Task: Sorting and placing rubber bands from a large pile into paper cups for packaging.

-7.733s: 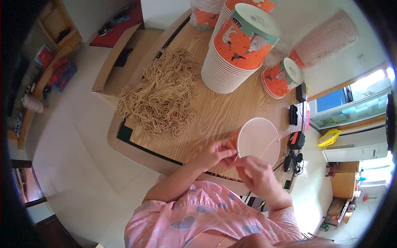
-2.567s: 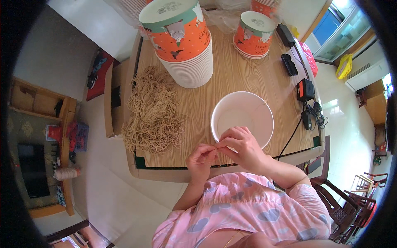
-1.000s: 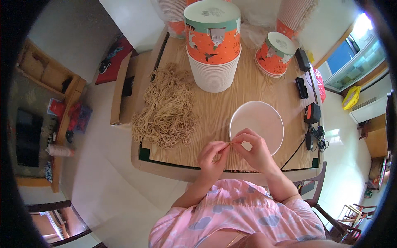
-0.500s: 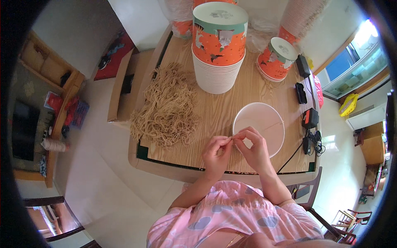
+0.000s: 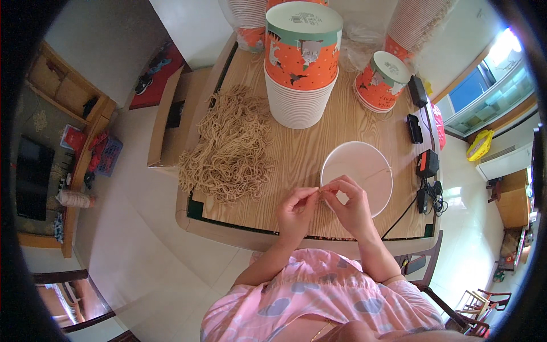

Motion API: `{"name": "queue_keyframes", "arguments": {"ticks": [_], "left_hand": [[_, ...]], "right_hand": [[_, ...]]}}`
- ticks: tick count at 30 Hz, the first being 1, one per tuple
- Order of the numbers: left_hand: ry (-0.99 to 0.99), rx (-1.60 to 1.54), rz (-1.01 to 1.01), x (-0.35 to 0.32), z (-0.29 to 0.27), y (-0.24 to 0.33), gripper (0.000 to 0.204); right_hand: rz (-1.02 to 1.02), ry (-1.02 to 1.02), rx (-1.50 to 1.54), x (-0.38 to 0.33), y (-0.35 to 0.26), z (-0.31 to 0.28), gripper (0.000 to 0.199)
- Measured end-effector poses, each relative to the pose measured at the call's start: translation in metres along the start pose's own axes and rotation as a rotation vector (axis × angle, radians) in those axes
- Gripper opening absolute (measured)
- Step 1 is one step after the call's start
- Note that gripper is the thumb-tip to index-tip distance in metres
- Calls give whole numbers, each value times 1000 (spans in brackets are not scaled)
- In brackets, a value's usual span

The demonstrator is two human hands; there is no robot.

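A white paper bucket (image 5: pixel 383 196) stands mouth-up near the front of the table. At its near-left rim, my left hand (image 5: pixel 296 212) and my right hand (image 5: pixel 347 204) meet fingertip to fingertip, both closed in a pinch. Between them is a tiny bit of tan string, mostly covered by the fingers. Another piece of tan string (image 5: pixel 380 172) crosses the bucket's right rim. Left of the hands lies a big loose heap of tan strings (image 5: pixel 228 151).
A tall upside-down stack of orange-and-green paper buckets (image 5: pixel 303 62) stands behind. A shorter stack (image 5: pixel 383 82) is at the back right. Black adapters and cables (image 5: pixel 427 179) line the right edge. An open cardboard box (image 5: pixel 168 122) sits beyond the table's left side.
My left hand has turned slightly and its fingers have closed up a little. My right hand and the bucket have hardly moved.
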State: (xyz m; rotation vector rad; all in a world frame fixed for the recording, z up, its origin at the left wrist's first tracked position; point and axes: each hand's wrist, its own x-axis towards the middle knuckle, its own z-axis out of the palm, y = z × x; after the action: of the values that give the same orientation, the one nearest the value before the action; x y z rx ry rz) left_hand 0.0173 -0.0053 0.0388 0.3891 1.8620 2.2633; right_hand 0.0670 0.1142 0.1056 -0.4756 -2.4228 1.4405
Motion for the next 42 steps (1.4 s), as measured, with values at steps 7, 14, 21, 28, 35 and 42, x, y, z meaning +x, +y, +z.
{"name": "queue_keyframes", "arguments": {"ticks": [7,14,21,28,35,42], "left_hand": [[-3,164,232,1,-4,4,14],[21,252,287,1,-2,14,13],[6,189,215,2,-1,10,11],[35,146,201,2,3,10,10],[-38,59,51,2,-2,-7,8],[-34,-8,24,-2,-4,-9,7]], "right_hand": [[-1,-9,12,-1,2,1,10],[-19,-1,-1,0,1,1,10],[-41,18,-30,0,0,2,11],[-102,43,-98,-2,2,3,10],[-53,29,-4,-1,-3,-1,12],[-133,22,-150,-2,-6,-7,11]]}}
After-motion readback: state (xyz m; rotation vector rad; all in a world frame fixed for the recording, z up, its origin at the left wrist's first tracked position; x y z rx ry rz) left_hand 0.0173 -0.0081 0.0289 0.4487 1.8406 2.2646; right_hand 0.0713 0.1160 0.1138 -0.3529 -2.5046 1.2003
